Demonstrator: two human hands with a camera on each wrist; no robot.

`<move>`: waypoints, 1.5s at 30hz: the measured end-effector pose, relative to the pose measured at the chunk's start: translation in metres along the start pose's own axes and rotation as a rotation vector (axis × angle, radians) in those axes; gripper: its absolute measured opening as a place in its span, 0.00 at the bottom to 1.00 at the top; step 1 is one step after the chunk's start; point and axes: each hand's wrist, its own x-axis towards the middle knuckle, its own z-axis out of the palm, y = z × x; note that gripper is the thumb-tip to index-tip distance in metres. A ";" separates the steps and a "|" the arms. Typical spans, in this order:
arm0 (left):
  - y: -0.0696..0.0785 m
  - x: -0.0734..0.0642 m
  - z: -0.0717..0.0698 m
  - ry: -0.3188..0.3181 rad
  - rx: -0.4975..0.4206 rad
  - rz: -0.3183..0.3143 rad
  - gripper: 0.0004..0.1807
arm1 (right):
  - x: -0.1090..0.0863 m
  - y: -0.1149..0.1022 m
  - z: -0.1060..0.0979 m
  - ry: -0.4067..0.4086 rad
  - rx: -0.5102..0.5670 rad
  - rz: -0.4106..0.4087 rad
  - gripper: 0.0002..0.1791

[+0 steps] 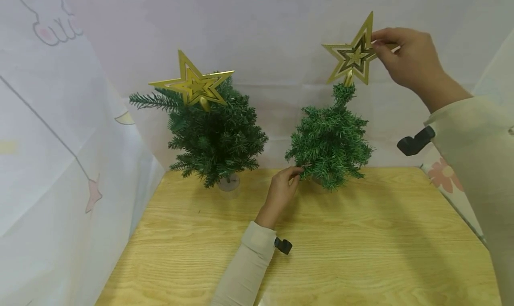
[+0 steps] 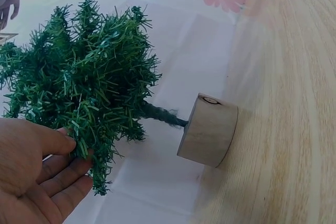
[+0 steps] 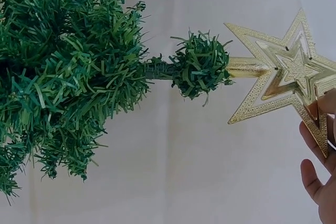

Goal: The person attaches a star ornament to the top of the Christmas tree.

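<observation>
A small artificial Christmas tree [image 1: 331, 141] stands on a round wooden base [image 2: 209, 129] at the right back of the table. On its tip sits a gold star topper [image 1: 357, 55], its socket [image 3: 247, 67] over the top tuft. My right hand [image 1: 413, 56] pinches one point of this star between thumb and fingers. Low on the tree's left side, my left hand [image 1: 282, 188] pinches a branch tip [image 2: 84, 142] between thumb and fingers. A second, darker Christmas tree [image 1: 217, 136] stands to the left, with another gold star topper [image 1: 196, 84] leaning at its top.
The wooden table [image 1: 321, 252] runs up to a pale cloth backdrop [image 1: 265, 43] close behind both trees. A printed cloth [image 1: 60, 163] hangs along the left side. The left tree has a round, pale base [image 1: 229, 183].
</observation>
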 end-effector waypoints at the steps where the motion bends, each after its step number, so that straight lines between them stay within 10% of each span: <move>1: -0.001 0.000 0.000 0.001 0.000 0.001 0.14 | 0.000 0.000 0.000 -0.002 0.007 0.001 0.22; 11: -0.007 0.002 -0.006 0.031 0.049 -0.044 0.14 | -0.001 0.003 0.003 0.002 0.081 0.010 0.24; 31: 0.017 -0.003 -0.038 0.037 0.194 0.165 0.26 | -0.037 -0.006 0.012 0.505 0.238 -0.148 0.20; 45: 0.010 -0.019 -0.054 0.022 0.365 0.320 0.27 | -0.116 -0.051 0.060 0.400 0.410 -0.356 0.33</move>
